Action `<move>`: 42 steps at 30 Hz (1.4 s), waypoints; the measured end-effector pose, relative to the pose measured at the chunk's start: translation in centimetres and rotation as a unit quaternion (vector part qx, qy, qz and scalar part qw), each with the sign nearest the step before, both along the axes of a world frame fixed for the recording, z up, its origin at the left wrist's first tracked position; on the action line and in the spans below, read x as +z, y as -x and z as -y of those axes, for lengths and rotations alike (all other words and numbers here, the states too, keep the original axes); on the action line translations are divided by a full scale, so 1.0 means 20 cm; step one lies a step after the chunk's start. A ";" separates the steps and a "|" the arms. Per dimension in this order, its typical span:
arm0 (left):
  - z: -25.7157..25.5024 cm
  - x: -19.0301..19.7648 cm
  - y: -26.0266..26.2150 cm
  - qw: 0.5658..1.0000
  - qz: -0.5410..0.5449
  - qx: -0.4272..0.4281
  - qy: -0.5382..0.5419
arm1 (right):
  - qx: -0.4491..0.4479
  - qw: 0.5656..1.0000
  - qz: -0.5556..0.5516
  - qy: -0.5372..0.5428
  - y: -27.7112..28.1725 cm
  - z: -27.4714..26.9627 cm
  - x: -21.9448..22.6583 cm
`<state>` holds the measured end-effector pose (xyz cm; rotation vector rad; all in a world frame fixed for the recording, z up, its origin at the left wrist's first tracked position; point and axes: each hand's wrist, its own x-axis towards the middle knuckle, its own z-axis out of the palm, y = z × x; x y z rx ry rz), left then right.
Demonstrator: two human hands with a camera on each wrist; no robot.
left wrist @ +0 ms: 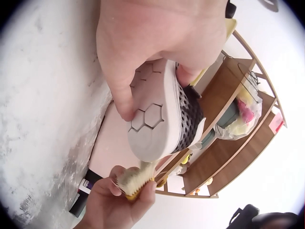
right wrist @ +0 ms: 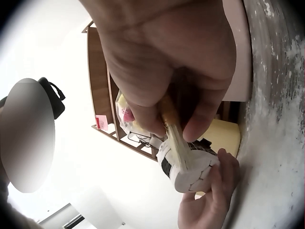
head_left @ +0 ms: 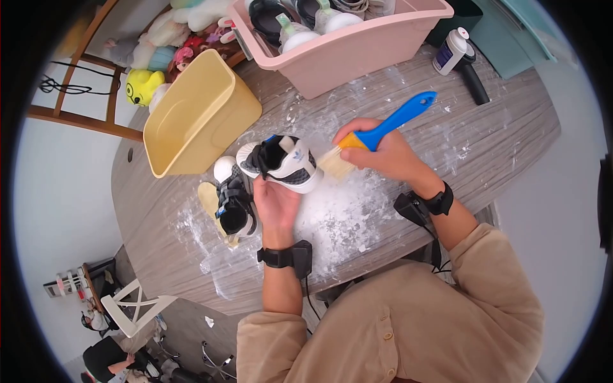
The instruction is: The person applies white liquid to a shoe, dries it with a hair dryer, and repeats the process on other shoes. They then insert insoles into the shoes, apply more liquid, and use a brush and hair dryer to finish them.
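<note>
- white chair (head_left: 137, 309), lower left of the frame, beyond the table's edge.
- yellow bin (head_left: 223, 115), upper left, tilted in the view, standing on the grey wood-look table (head_left: 150, 223).
- pale yellow insole (head_left: 208, 199), left of the middle, lying flat on the table, partly under the other shoe (head_left: 234, 195), a dark one with a white toe.
- left hand (head_left: 279, 203), near the middle, wrapped around the underside of a white and black shoe and gripping it; its wrist wears a black strap.
- that held shoe (head_left: 297, 172), at the middle of the frame, raised over the table, heel toward the right; the left wrist view shows hexagon lines on its sole.
- white powder (head_left: 338, 223), just below the middle, spread over the table.
- pink bin (head_left: 357, 60), top middle, with shoes inside.
- right hand (head_left: 389, 156), right of the middle, pinching the brush (head_left: 405, 117) by its yellow collar; the blue handle points to the upper right and the bristles touch the held shoe's heel.
- white bottle (head_left: 450, 52), upper right, just beside a black-handled thing (head_left: 474, 84).
</note>
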<state>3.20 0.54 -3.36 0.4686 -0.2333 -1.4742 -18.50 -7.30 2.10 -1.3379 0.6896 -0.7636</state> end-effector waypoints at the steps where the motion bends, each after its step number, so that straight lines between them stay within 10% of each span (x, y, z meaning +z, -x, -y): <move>1: 0.00 0.00 0.01 1.000 0.004 -0.002 0.004 | -0.003 1.000 0.000 -0.003 0.00 0.00 0.01; 18: 0.00 -0.08 -0.01 0.992 0.120 -0.004 0.031 | 0.044 0.980 -0.057 0.184 -0.04 -0.03 -0.02; 42: 0.00 -0.05 0.02 0.990 0.136 0.023 0.019 | 0.017 0.997 -0.074 0.012 0.01 0.00 0.04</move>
